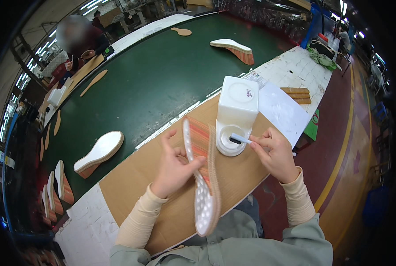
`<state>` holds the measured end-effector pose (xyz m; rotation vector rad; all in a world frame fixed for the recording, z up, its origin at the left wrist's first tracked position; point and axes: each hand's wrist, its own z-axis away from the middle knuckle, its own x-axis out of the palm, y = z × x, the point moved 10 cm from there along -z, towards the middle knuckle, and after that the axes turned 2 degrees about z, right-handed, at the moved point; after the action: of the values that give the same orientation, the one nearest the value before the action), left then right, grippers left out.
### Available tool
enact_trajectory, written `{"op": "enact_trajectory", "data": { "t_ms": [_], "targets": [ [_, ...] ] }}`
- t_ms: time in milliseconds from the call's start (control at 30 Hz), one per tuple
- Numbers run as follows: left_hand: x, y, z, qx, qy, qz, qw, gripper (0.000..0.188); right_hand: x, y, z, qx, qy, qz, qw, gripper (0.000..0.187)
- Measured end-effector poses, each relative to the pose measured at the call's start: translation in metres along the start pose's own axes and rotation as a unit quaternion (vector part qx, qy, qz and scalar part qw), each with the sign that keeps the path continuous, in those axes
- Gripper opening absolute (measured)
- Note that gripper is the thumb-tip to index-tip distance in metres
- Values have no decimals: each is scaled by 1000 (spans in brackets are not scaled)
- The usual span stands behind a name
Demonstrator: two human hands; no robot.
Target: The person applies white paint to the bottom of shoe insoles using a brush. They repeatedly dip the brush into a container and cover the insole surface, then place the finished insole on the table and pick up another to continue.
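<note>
Loading up, I reckon: right hand (275,153) pinches the brush (243,138) at the white cup (230,152), near bench's (89,228) front edge; left hand (172,170) half-curled round wedge sole (201,144). Brushing's probably next.

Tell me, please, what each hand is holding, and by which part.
Left hand: wedge sole, near its middle, thumb on the striped side. Right hand: small brush, pinched by its handle between thumb and fingers.

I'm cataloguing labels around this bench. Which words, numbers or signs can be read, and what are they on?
White container: short dark handwriting on its upper face; I won't copy it out.
Green card: a mark, too small to read surely.
White sheet: nothing legible.
</note>
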<state>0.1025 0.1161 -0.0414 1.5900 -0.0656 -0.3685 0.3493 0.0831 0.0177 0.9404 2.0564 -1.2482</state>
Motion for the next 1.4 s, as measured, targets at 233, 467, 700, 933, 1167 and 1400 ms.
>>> {"op": "enact_trajectory", "data": {
  "t_ms": [233,467,700,933,1167,1400],
  "targets": [
    [-13,-44,32,-148,-10,573,806,48,7,3,-13,13,7,42,999,18],
    [5,-40,57,-150,-36,634,758,55,16,0,-18,-14,-4,94,995,16],
    [5,-46,62,-169,-38,639,750,56,61,51,-13,214,-304,-312,874,24],
    [9,-28,63,-125,-78,663,734,58,63,-49,-2,145,-208,-452,855,13],
    [-2,-14,63,-90,-42,658,746,60,42,-139,10,-129,-151,-245,949,13],
    [-7,-5,67,-96,-47,599,793,61,31,-156,8,-239,-10,-133,962,16]
  ]
}}
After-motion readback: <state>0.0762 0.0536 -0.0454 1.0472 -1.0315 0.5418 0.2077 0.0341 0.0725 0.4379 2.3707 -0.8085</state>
